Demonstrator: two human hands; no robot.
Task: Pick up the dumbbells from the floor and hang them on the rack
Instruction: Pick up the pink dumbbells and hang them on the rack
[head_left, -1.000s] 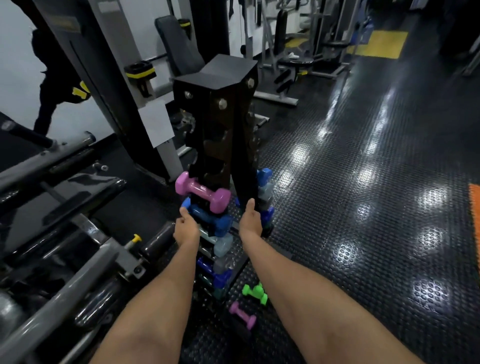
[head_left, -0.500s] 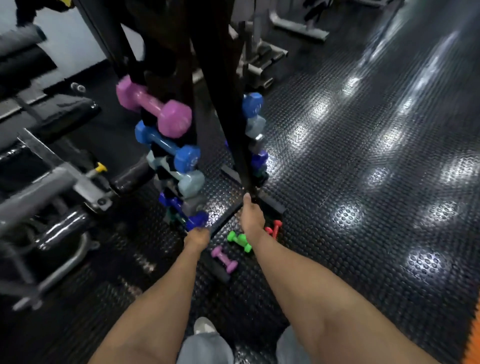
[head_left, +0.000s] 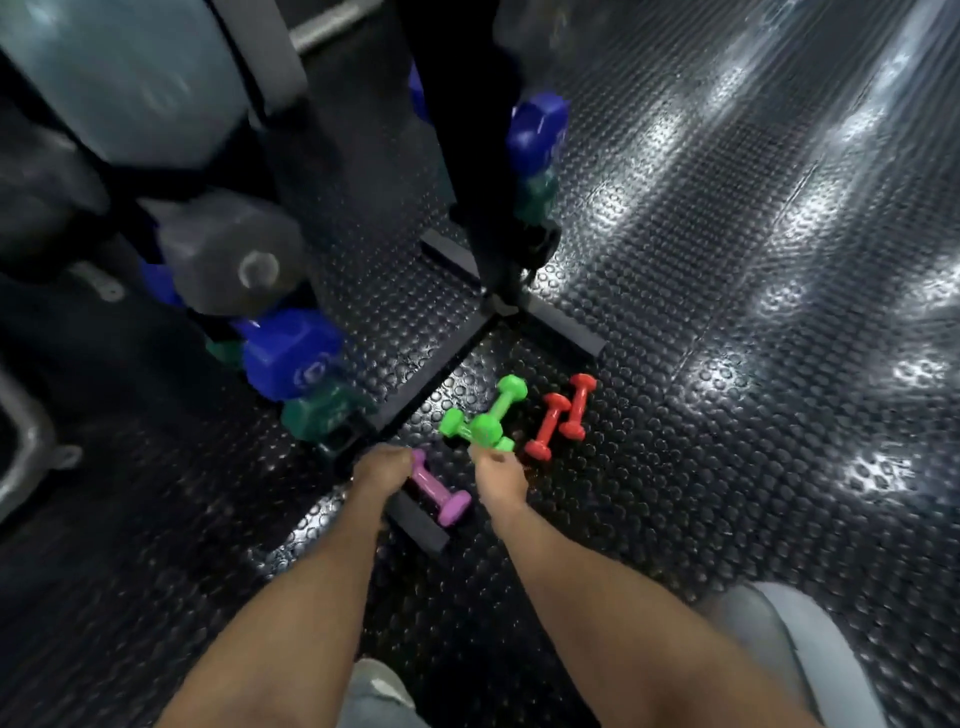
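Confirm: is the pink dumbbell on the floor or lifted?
On the floor: the pink dumbbell lies flat beside the rack foot, left hand at its far end.

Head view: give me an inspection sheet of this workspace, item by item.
Surface: black studded rubber floor, glare patches on the right.
Job's things: purple dumbbell lying on a rack foot; two green dumbbells crossed on the floor; two red dumbbells side by side on the floor. Rack stands behind them, its lower pegs filled with blue, grey and teal dumbbells, blurred.
Clutter: nothing seen.
Hands: left hand at the purple dumbbell's far end, grip hidden; right hand touching the green pair, fingers hidden.
Cables: nothing seen.
Surroundings: grey machine frame at left, blurred; the person's knees at the bottom edge.
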